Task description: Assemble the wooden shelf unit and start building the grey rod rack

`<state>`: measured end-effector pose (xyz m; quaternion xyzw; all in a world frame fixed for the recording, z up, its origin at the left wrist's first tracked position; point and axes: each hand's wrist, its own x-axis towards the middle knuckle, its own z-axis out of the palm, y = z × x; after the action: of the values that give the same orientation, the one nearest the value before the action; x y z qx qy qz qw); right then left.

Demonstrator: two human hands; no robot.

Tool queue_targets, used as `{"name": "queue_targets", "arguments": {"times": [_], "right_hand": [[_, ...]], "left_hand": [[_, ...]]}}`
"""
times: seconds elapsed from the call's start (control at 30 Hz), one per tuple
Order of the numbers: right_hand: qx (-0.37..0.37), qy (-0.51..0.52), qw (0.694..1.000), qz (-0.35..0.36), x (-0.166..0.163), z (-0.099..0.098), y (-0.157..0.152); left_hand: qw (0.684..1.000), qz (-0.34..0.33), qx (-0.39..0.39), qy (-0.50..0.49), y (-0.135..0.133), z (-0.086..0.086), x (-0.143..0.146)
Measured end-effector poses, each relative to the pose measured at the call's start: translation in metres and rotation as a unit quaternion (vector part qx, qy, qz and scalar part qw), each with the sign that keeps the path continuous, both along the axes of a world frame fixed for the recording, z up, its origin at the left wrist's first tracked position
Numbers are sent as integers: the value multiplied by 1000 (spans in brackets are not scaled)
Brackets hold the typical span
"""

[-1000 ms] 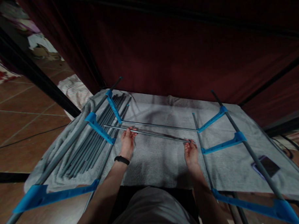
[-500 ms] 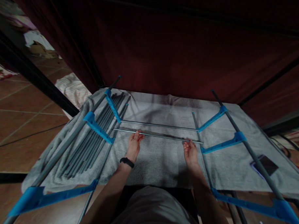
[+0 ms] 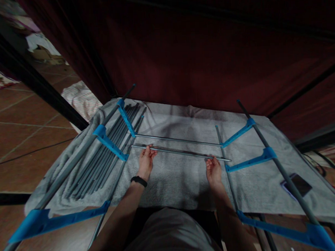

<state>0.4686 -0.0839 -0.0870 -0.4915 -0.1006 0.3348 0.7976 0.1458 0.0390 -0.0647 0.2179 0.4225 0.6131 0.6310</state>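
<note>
Seeing the metal rod (image 3: pixel 182 152) shifted rightward, I judge it better centred between the left middle bracket (image 3: pixel 111 143) and right middle bracket (image 3: pixel 249 161); my left hand (image 3: pixel 146 162) and right hand (image 3: pixel 213 170) pinch it, fingers closed.

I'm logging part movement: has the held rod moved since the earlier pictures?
Yes, rightward: the held rod ended left of the right inner tube; now its end shows past it.
</note>
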Motion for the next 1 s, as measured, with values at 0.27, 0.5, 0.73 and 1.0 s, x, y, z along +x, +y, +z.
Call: {"name": "queue_targets", "arguments": {"times": [0.27,0.5,0.73,1.0], "right_hand": [[-4,22,999,-28,2,-2,1],[9,-3,999,-35,1,-3,2],[16,27,999,-27,0,-1,1],[-15,55,998,0,-4,8,1]], "left_hand": [[999,35,-4,36,7,2,-19],[998,64,3,30,9,0,-22],[995,79,7,57,7,-2,-21],[996,56,8,62,5,-4,-19]]}}
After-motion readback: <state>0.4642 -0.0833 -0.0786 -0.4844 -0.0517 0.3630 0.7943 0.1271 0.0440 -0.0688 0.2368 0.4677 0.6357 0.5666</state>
